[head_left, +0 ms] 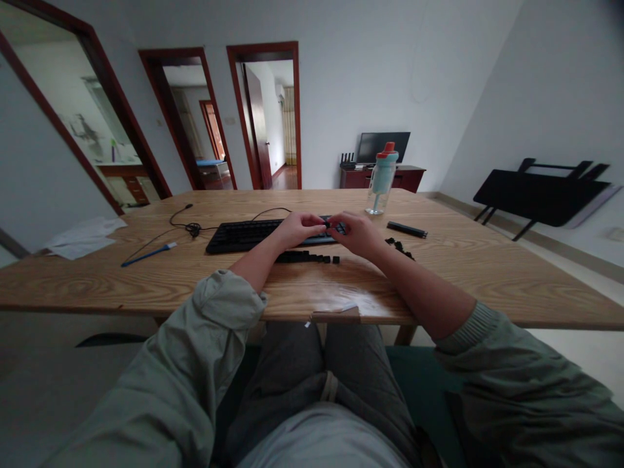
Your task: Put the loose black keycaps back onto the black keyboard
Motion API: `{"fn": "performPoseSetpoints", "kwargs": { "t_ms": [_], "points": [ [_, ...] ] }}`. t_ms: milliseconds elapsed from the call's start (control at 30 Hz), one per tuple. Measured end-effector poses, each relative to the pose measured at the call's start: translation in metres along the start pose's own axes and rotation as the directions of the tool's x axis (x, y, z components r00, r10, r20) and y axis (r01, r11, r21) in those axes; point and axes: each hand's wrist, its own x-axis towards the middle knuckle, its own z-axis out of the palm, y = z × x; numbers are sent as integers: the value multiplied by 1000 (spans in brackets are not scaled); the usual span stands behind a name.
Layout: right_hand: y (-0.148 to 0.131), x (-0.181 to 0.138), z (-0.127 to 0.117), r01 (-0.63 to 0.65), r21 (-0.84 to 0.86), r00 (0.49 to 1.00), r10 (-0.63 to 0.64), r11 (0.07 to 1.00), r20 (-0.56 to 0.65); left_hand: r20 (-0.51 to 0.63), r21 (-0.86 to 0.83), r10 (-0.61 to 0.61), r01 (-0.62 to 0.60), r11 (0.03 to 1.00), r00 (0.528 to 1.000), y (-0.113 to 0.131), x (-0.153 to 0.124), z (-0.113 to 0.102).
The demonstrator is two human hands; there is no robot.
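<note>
A black keyboard (244,235) lies on the wooden table, its right part exposed where keys are off. Above that part, my left hand (303,229) and my right hand (358,233) meet fingertip to fingertip. Both are closed in a pinch around a small black keycap (327,225), partly hidden by the fingers. Nearer to me sits a row of loose black keycaps (305,257), with a single one (336,260) at its right end. More small black keycaps (400,247) are heaped beyond my right forearm.
A blue brush (149,254) and a coiled cable (192,229) lie left of the keyboard, white paper (88,235) farther left. At the right are a slim black bar (407,229) and a tall clear bottle (383,182) with a red lid. The table's front edge (336,316) carries brown tape.
</note>
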Motion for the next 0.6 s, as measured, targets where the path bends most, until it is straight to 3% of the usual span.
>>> {"fn": "performPoseSetpoints", "kwargs": {
  "t_ms": [200, 300, 433, 600],
  "points": [
    [-6, 2, -3, -36, -20, 999, 36, 999, 14, -31, 15, 2, -2, 1000, 1000, 2, 1, -5],
    [-1, 2, -6, -60, -15, 998, 60, 998, -34, -197, 103, 46, -26, 994, 979, -1, 5, -23],
    [16, 1, -11, -171, 11, 978, 171, 985, -121, -403, 276, 95, 22, 961, 910, -9, 8, -54],
    [28, 0, -10, -233, 21, 964, 234, 972, -123, -328, 500, 46, 132, 856, 943, -31, 14, -79]
  ]
}}
